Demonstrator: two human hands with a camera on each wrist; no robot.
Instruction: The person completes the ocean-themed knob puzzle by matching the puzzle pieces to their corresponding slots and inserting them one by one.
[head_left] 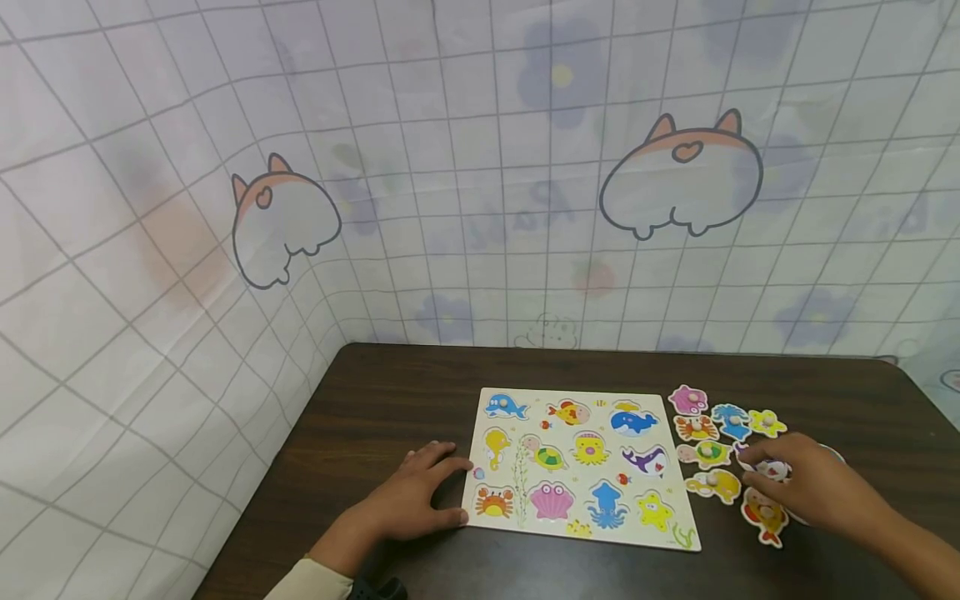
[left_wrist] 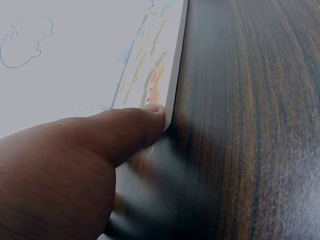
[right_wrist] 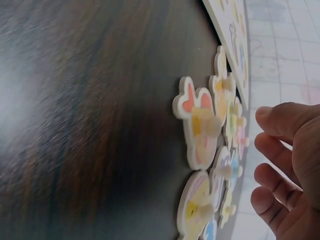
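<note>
A pale puzzle board [head_left: 525, 467] printed with sea animals lies on the table. My left hand [head_left: 420, 492] rests at its left edge, with the thumb [left_wrist: 145, 117] touching the near corner in the left wrist view. My right hand [head_left: 817, 483] is over a cluster of knobbed pieces right of the board. In the right wrist view its fingers [right_wrist: 275, 150] are apart from the pieces and hold nothing. Partly under this hand are the red-and-yellow fish piece [head_left: 765, 517] and a purple whale piece [head_left: 772, 471]. A yellow octopus piece [right_wrist: 192, 210] shows in the right wrist view.
Nearby lie the pink shell piece [head_left: 688, 400], crab piece [head_left: 696, 428], blue squid piece [head_left: 731, 422], star piece [head_left: 767, 423], turtle piece [head_left: 705, 454] and yellow seahorse piece [head_left: 716, 485]. Behind the dark wooden table [head_left: 420, 375] hangs a checked cloth [head_left: 465, 275].
</note>
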